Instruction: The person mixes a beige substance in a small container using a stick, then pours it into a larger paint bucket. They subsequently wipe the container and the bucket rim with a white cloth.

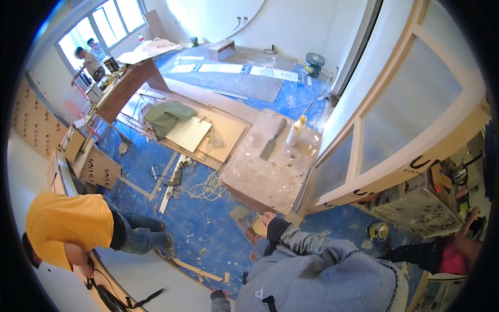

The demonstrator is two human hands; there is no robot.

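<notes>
Sheeting (200,233) spreads beside table edge (252,196); right hand (268,218) possibly holds yellow object (259,226).

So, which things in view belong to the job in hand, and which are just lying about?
Job in hand, probably:
yellowish round thing, apparently held by the right hand

Lying about, no hand on them:
scraper and white bottle, on the wooden box
green cloth on boards
looped cable on the blue floor
bucket, farther back

Left hand: can't tell.
</notes>
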